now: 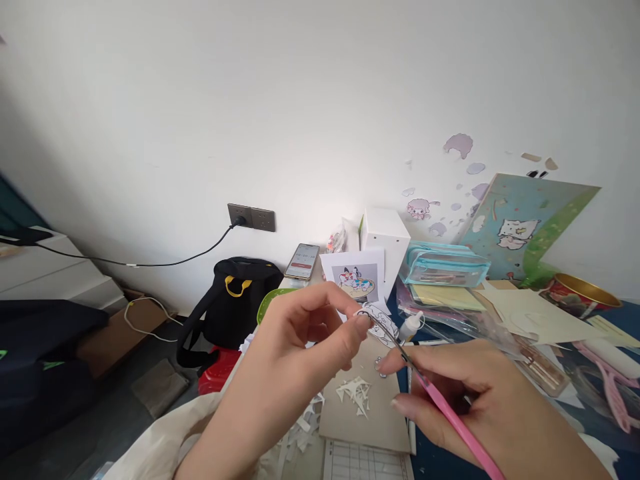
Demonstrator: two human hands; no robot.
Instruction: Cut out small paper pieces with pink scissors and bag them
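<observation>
My left hand (pixel 305 353) is closed, thumb and index finger pinched on a small white paper cutout (pixel 364 314) that the fingertips mostly hide. In my right hand (pixel 465 393) is a slim tool with a pink handle (pixel 445 408) and thin metal end; its tip meets the cutout at my left fingertips. Whether the metal end is one piece or two, I cannot tell. Just behind lies a line-drawn paper (pixel 385 327). Below my hands, cream paper scraps (pixel 356 393) lie on a grey board (pixel 370 430), with a tiny outlined cutout (pixel 379 363) near my right index finger.
Behind the board are a printed picture (pixel 356 283), a small white bottle (pixel 411 325) and a phone (pixel 302 260). To the right stand a clear blue-edged pouch (pixel 445 263), a tin (pixel 583 291) and a pink-handled item (pixel 615 393). A black backpack (pixel 235 313) sits left.
</observation>
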